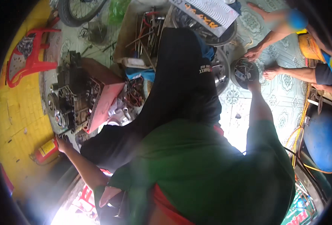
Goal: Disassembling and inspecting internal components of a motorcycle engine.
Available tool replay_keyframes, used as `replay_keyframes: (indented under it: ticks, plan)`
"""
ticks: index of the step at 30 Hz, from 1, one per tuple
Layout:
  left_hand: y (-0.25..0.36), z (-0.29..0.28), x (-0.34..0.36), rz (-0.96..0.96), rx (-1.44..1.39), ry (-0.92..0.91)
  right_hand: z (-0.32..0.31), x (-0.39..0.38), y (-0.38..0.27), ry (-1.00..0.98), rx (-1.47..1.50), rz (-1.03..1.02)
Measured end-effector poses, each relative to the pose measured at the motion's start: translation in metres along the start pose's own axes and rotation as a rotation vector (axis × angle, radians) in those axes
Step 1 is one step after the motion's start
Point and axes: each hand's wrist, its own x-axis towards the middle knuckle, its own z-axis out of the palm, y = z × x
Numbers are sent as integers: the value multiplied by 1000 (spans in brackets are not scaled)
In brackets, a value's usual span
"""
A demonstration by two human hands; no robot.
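Note:
On the right, my right hand grips the near rim of a round dark pan-like part with small metallic bits inside. Another person's hand reaches to its far edge. Far to the left, my left hand is low beside the bottom end of a greasy engine block. Its fingers are small and dim here, so I cannot make out whether they hold anything. Just beyond that hand lies a red fire extinguisher. A round metal wheel sits on the engine's left side.
A red box stands against the engine. Ahead are a tool-filled bin and a dark basin with a printed carton over it. A red plastic chair is at the left. A bare foot and a blue drum are at the right.

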Motion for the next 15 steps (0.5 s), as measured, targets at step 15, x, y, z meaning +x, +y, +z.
replay_keyframes:
  ticks: [15]
  plan:
    - [-1,-18,-11,-156,-287,114,22,52,-79,16,28,123]
